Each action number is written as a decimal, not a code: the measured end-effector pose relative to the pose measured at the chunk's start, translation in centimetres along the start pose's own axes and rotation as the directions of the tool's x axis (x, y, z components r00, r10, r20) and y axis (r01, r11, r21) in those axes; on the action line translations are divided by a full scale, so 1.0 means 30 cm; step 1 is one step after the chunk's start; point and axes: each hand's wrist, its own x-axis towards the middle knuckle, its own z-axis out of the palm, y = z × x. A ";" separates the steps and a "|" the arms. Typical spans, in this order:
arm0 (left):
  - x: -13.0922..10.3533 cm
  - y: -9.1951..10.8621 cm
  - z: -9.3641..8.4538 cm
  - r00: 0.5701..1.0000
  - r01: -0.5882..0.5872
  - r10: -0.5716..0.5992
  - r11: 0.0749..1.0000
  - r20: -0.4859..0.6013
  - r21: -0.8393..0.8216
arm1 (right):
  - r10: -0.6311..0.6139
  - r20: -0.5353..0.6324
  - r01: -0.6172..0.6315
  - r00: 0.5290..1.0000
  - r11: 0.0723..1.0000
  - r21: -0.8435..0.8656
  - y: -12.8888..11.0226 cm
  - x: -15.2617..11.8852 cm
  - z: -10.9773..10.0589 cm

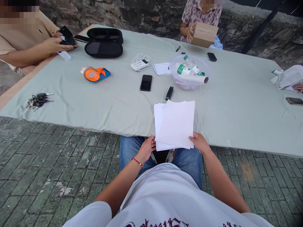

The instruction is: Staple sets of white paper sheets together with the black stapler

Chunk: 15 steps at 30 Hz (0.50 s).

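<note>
A loose stack of white paper sheets lies over the table's near edge, its sheets fanned unevenly. At the lower right corner of the stack, my right hand pinches the paper between thumb and fingers. My left hand is beside the stack's lower left edge, fingers apart and touching or very near the sheets. Just beyond the paper lies a black stapler. A black phone rests farther left of it.
On the cloth-covered table are a plastic basin with bottles, an orange tape dispenser, keys, an open black case and a white corded device. People sit at the left and far side; another hand shows at right.
</note>
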 end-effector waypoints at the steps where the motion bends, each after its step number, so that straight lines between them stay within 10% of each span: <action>1: 0.002 0.001 0.012 1.000 0.007 -0.007 1.000 0.022 -0.027 | -0.013 0.013 0.014 1.000 0.996 -0.087 -0.020 0.011 0.000; 7: 0.006 0.002 0.034 1.000 -0.018 0.018 1.000 0.003 0.002 | -0.153 -0.176 0.048 0.972 0.869 -0.493 -0.082 0.025 -0.006; 15: 0.007 -0.015 0.036 0.998 -0.043 0.042 0.999 -0.049 -0.005 | -0.122 -0.255 0.048 0.959 0.959 -0.280 -0.022 0.005 -0.043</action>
